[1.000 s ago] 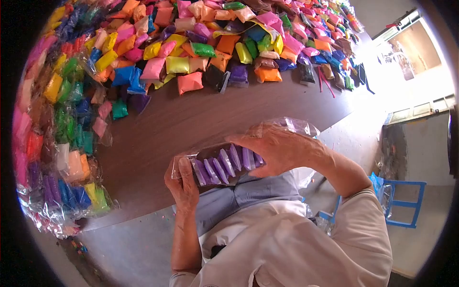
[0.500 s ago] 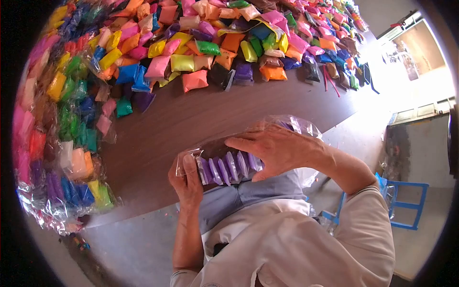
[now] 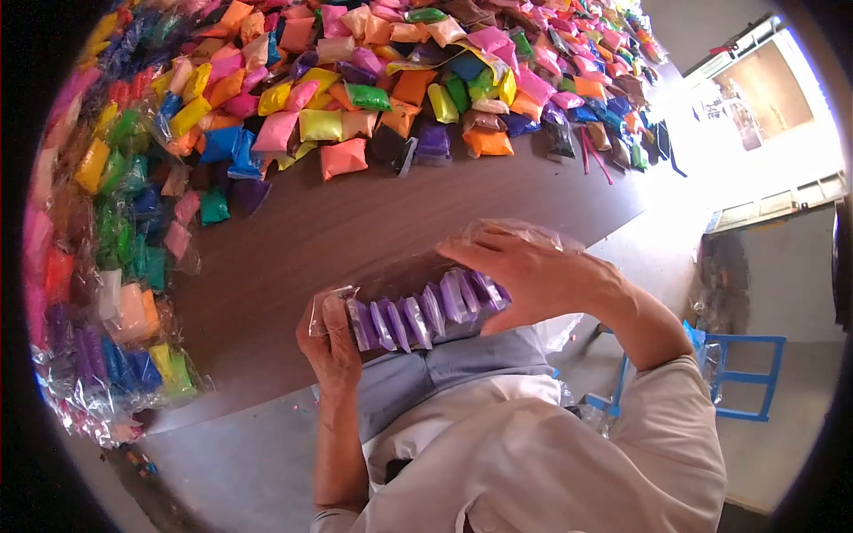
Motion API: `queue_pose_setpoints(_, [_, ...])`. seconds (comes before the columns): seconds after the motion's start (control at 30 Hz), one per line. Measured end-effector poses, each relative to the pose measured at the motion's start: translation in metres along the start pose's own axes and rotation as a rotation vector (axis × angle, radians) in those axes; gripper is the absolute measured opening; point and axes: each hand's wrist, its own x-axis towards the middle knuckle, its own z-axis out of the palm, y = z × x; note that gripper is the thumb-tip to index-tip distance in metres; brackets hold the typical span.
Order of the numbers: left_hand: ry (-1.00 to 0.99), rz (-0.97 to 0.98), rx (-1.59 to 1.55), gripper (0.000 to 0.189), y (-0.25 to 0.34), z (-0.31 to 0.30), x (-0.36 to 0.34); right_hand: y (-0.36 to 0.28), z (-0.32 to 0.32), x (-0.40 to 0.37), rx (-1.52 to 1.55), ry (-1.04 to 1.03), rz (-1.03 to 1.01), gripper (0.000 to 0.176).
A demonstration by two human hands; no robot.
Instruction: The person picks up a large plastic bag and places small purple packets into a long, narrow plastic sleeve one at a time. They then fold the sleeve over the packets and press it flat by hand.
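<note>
A row of purple packets [image 3: 411,318] stands on edge inside a clear plastic bag [image 3: 524,233], close to the table's near edge above the lap. My left hand [image 3: 332,346] grips the left end of the bag, its thumb along the first packet. At the right end, my right hand [image 3: 533,275] curves round the bag and the last packets, thumb below and fingers above. Part of the bag's film lies over the back of my right hand.
Many small coloured packets [image 3: 320,126] are piled along the far side of the brown table [image 3: 267,302]. Clear bags of coloured packets [image 3: 133,249] line its left side. A blue metal frame [image 3: 746,377] stands on the floor at the right.
More purple packets show in the row between my hands. My left hand has shifted slightly left, and my right hand sits a little further from it. The whole view has shifted slightly.
</note>
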Motion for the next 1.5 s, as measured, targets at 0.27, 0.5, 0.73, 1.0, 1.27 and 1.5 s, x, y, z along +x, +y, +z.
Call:
queue_pose_setpoints(0.27, [-0.025, -0.036, -0.038, 0.033, 0.004, 0.002, 0.000, 0.013, 0.018, -0.020, -0.175, 0.145, -0.015, 0.088])
queue_pose_setpoints(0.5, [-0.009, -0.052, -0.037, 0.035, -0.001, 0.001, -0.002, 0.015, 0.022, -0.018, -0.139, 0.085, -0.004, 0.081])
queue_pose_setpoints(0.73, [-0.012, -0.024, -0.016, 0.038, -0.002, 0.000, 0.000, -0.001, 0.007, -0.055, 0.091, 0.317, 0.066, 0.063])
queue_pose_setpoints(1.0, [-0.018, 0.001, 0.033, 0.037, 0.003, 0.001, 0.003, -0.004, 0.005, -0.077, -0.132, 0.187, 0.477, 0.063])
queue_pose_setpoints(1.27, [-0.045, -0.098, -0.031, 0.036, 0.000, -0.003, -0.002, -0.003, -0.004, -0.055, -0.140, -0.057, 0.464, 0.093])
queue_pose_setpoints(1.5, [-0.024, -0.008, 0.021, 0.036, 0.001, 0.000, 0.001, 0.014, 0.004, -0.043, -0.179, -0.011, 0.415, 0.082])
